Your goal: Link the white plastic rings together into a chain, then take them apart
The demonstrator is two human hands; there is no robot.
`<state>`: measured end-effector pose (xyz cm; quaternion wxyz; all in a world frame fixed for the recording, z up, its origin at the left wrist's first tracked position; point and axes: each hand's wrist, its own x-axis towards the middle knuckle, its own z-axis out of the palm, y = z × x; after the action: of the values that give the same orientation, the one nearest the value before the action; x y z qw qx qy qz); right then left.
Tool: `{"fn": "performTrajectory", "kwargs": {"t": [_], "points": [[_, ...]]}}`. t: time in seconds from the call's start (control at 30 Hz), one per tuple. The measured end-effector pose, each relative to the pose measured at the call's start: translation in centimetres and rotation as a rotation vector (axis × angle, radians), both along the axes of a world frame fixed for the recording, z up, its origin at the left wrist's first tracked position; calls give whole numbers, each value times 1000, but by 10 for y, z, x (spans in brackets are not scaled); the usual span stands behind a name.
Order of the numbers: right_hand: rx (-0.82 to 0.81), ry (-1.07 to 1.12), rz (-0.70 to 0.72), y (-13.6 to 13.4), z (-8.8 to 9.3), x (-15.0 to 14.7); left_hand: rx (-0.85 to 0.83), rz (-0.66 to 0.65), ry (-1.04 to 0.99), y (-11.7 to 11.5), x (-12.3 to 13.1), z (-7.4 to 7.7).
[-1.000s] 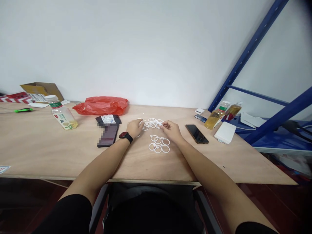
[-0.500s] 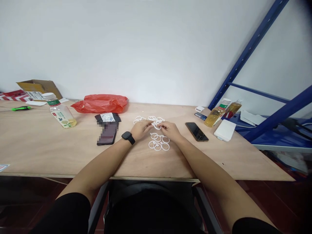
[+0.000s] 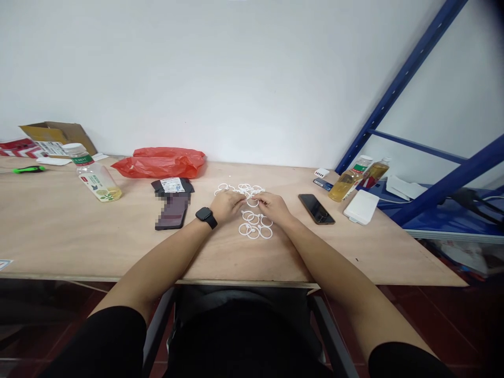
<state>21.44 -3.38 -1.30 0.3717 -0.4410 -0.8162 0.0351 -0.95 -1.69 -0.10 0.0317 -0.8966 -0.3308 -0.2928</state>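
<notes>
My left hand (image 3: 228, 205) and my right hand (image 3: 272, 206) come together over a loose pile of white curtain rings (image 3: 244, 187). Each ring is thin, with a small knob or eyelet on it. Between my hands is one white ring (image 3: 252, 205), its near edge showing below the fingertips. Fingers and thumb are pinched on both hands, and both seem to grip this ring; the exact contact is partly hidden. Nearer to me, several more rings (image 3: 266, 237) lie flat in two rough rows, some overlapping. A black watch (image 3: 204, 214) is on my left wrist.
Left on the wooden table (image 3: 79, 241) are a bottle (image 3: 98, 181), a red plastic bag (image 3: 165, 164), a dark package (image 3: 172, 212) and a cardboard box (image 3: 79, 136). To the right lie a phone (image 3: 316, 209), a white case (image 3: 361, 207) and a tea-coloured bottle (image 3: 346, 184), beside blue shelving (image 3: 425, 205).
The whole view has shifted slightly, so the table sits a little higher. Both hands stay pinched at the pile, with only small finger movement.
</notes>
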Motion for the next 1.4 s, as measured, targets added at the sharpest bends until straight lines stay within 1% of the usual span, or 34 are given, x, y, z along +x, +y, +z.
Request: {"fn": "performTrajectory", "kwargs": {"t": [0.17, 0.37, 0.53, 0.67, 0.73, 0.83, 0.9, 1.07, 1.27, 1.33, 1.4], "points": [[5, 0, -7, 0, -1, 0, -2, 25, 18, 2, 0, -1], [19, -12, 6, 0, 0, -1, -28, 24, 12, 2, 0, -3], [-15, 31, 2, -2, 3, -1, -81, 3, -89, 2, 0, -3], [-45, 130, -79, 6, 1, 6, -119, -18, -163, 1, -1, -2], [-49, 120, -138, 13, -3, 14, -129, -94, -155, 1, -2, -1], [-64, 40, -189, 24, -10, 26, -172, -251, -78, -1, -1, -4], [-71, -14, -204, 30, -14, 32, -199, -298, -16, -2, 2, -8], [-110, -127, -250, 34, -20, 37, -226, -262, 55, -1, 6, -14], [-202, -200, -442, 35, -23, 44, -286, -285, 63, -7, 7, -8], [-213, -200, -445, 35, -23, 47, -320, -291, 60, -11, 8, -5], [-227, -193, -414, 35, -23, 49, -335, -275, 43, -14, 8, -2]]}}
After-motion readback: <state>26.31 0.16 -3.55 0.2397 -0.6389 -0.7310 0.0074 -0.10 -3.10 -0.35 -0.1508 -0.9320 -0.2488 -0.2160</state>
